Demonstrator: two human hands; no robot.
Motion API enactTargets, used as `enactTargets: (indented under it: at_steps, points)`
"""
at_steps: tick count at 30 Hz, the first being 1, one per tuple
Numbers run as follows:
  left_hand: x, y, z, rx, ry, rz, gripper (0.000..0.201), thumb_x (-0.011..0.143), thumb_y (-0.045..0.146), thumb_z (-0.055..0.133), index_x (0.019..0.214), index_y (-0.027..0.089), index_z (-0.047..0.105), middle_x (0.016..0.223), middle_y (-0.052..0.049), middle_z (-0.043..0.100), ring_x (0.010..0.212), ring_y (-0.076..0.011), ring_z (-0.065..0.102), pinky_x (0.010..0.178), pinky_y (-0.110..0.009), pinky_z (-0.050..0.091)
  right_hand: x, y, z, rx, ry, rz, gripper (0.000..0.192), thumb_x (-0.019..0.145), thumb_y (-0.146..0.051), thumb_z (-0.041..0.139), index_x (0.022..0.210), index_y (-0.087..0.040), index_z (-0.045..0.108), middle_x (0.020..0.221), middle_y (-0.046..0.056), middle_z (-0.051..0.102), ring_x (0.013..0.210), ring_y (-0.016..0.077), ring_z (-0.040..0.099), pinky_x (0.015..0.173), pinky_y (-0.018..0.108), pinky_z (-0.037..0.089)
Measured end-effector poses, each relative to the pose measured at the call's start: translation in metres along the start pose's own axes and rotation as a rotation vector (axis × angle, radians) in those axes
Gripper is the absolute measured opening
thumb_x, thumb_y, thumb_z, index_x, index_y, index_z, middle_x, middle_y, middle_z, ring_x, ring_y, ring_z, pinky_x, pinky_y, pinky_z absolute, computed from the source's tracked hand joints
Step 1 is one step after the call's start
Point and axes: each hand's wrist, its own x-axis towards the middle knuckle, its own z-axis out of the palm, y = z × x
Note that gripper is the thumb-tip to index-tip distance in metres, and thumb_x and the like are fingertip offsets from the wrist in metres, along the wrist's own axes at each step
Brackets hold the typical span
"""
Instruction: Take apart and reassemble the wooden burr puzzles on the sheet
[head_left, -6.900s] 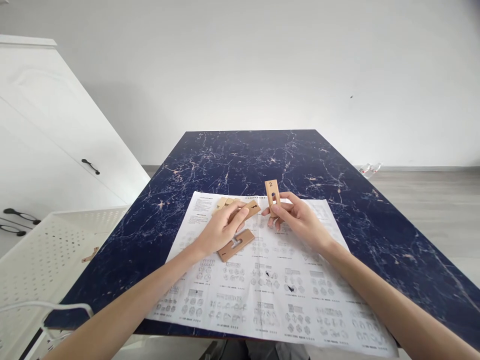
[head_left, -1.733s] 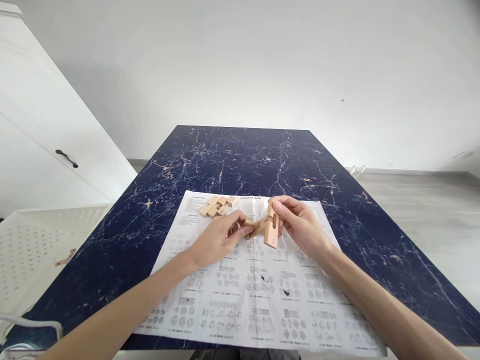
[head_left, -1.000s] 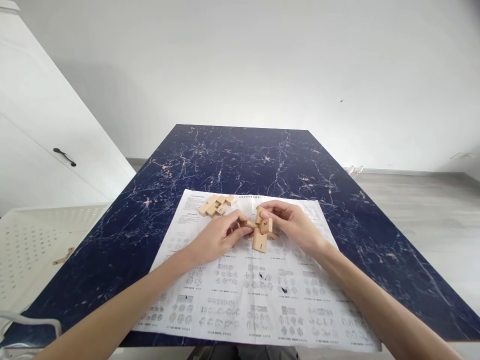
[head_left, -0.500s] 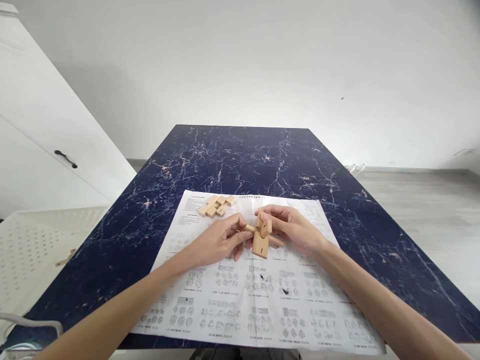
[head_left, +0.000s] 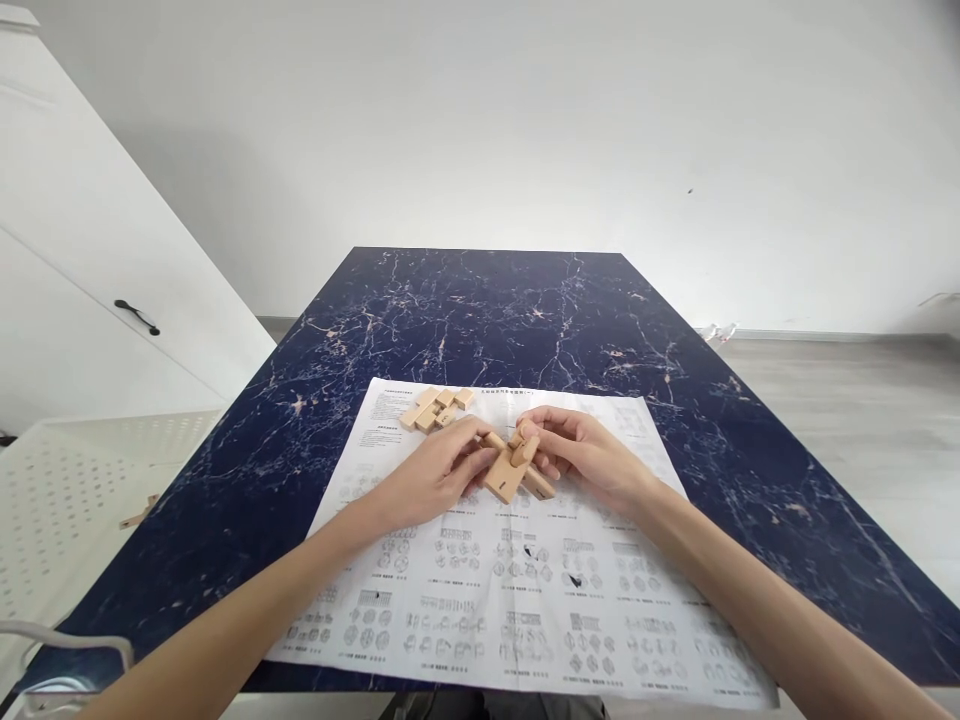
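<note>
We note a dark marbled counter [head_left: 480, 310] before a white wall, an instruction sheet [head_left: 517, 590] spread on it. Both the left hand [head_left: 431, 478] and right hand [head_left: 589, 458] have fingers clamped on the crossed wooden pieces [head_left: 514, 466] over the sheet; their joint is hidden, and the loose blocks [head_left: 435, 408] are indistinct.

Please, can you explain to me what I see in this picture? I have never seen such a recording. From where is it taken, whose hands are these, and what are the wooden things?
The picture comes from a camera worn on a person's head, looking forward and down, so both arms reaching in from below are that person's own. There is no machine. The left hand and the right hand together hold a wooden puzzle made of flat pieces crossed into each other, just above a large printed sheet full of small diagrams. More wooden pieces lie loose at the sheet's far left corner. The sheet lies on a dark blue marbled table. To the left stand a white cabinet and a white perforated basket.
</note>
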Motion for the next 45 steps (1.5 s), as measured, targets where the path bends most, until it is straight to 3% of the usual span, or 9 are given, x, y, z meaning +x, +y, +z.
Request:
enactTargets:
  at_steps: [4,8,12,22,30,36,45]
  points:
    - [-0.001,0.002,0.000,-0.068,-0.046,0.008,0.026,0.107,0.040,0.052,0.126,0.023,0.059,0.107,-0.008,0.070,0.084,-0.0189,0.066,0.070,-0.031,0.053,0.003,0.001,0.000,0.028,0.042,0.022,0.039,0.085,-0.053,0.087,0.097,-0.021,0.069,0.070,-0.003,0.060,0.059,0.0126,0.050,0.058,0.030,0.042]
    - [0.000,0.004,0.003,-0.032,-0.051,-0.022,0.037,0.096,0.034,0.068,0.130,0.023,0.058,0.112,-0.008,0.071,0.093,-0.0231,0.068,0.074,-0.033,0.054,0.004,0.003,0.000,0.059,0.046,0.024,0.037,0.085,-0.051,0.088,0.098,-0.020,0.071,0.071,-0.003,0.061,0.061,0.0123,0.052,0.060,0.030,0.044]
    - [0.002,0.002,0.007,0.009,-0.013,-0.057,0.034,0.098,0.035,0.065,0.129,0.023,0.057,0.116,-0.009,0.072,0.096,-0.0247,0.070,0.071,-0.033,0.052,0.002,0.004,0.002,0.064,0.042,0.002,0.037,0.086,-0.050,0.087,0.100,-0.020,0.072,0.071,-0.003,0.061,0.062,0.0119,0.052,0.061,0.029,0.044]
    - [0.002,0.001,0.009,-0.064,-0.013,0.005,0.026,0.097,0.032,0.066,0.121,0.022,0.060,0.112,-0.009,0.073,0.098,-0.0254,0.070,0.075,-0.034,0.054,0.002,0.003,0.005,-0.069,0.096,-0.069,0.042,0.083,-0.057,0.086,0.099,-0.022,0.071,0.071,-0.002,0.064,0.060,0.0134,0.055,0.060,0.031,0.045]
    - [0.004,-0.005,0.009,-0.043,-0.011,0.007,0.031,0.096,0.027,0.066,0.125,0.021,0.059,0.112,-0.009,0.073,0.094,-0.0247,0.071,0.075,-0.035,0.054,0.003,0.007,0.006,-0.141,0.118,-0.018,0.042,0.085,-0.058,0.083,0.102,-0.023,0.069,0.084,0.002,0.069,0.065,0.0152,0.059,0.059,0.030,0.044]
    - [0.000,-0.006,0.008,-0.090,0.003,0.020,0.056,0.091,0.027,0.074,0.140,0.023,0.047,0.122,-0.012,0.069,0.105,-0.0270,0.072,0.083,-0.040,0.059,0.003,0.003,0.005,-0.241,0.074,-0.028,0.040,0.086,-0.057,0.082,0.101,-0.023,0.068,0.082,0.001,0.070,0.062,0.0151,0.060,0.057,0.030,0.044]
    - [-0.002,-0.006,-0.010,-0.285,-0.123,0.067,0.053,0.089,0.018,0.065,0.140,0.024,0.052,0.131,-0.012,0.068,0.121,-0.0286,0.070,0.106,-0.052,0.056,0.004,0.005,-0.002,-0.244,0.107,-0.031,0.036,0.089,-0.056,0.079,0.103,-0.023,0.071,0.094,0.004,0.073,0.069,0.0168,0.065,0.063,0.033,0.051]
